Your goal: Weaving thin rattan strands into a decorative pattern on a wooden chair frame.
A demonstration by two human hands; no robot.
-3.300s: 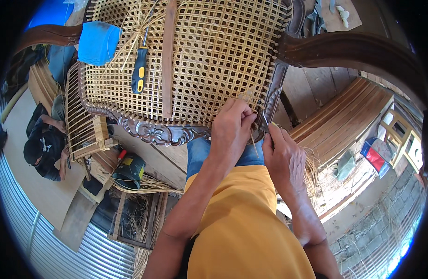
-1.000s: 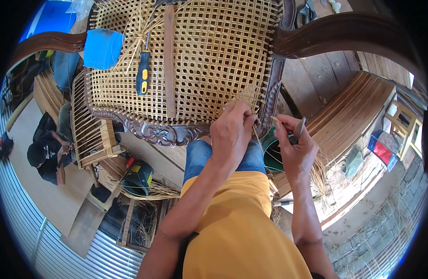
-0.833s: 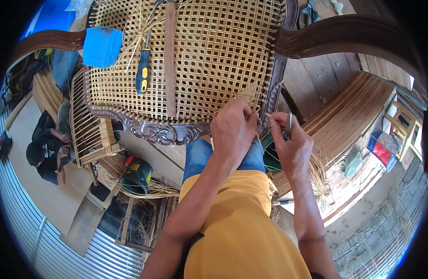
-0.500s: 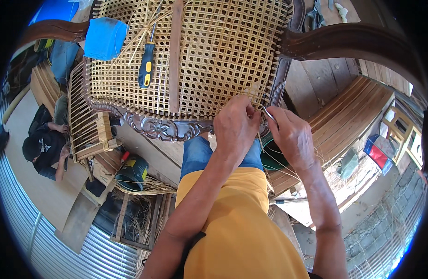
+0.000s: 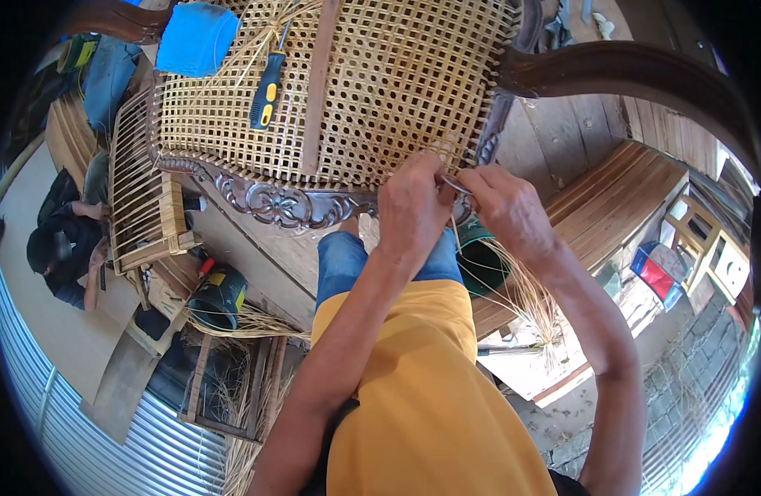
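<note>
A woven cane seat (image 5: 380, 91) in a dark carved chair frame (image 5: 277, 202) lies before me. At its near right corner my left hand (image 5: 412, 207) is closed, fingertips pinched at the weave's edge; what they grip is hidden. My right hand (image 5: 513, 208) is closed on a thin metal tool (image 5: 453, 183), its shaft reaching across to the left fingers. Loose cane strands (image 5: 525, 285) hang below the right hand. On the cane rest a screwdriver (image 5: 266, 97) with a blue and yellow handle, a flat wooden strip (image 5: 318, 91) and a blue piece (image 5: 197, 41).
The chair's curved arm (image 5: 620, 68) juts out to the right. Stacked boards (image 5: 612, 202) and a dark green bucket (image 5: 484, 263) stand at right. At left are another bucket (image 5: 218, 299), a slatted piece (image 5: 141, 178) and a seated person (image 5: 66, 240) in dark clothes.
The chair sits slightly higher in view. My right hand has tilted, and the metal tool now lies flatter toward my left fingers. More loose strands show beneath my right hand.
</note>
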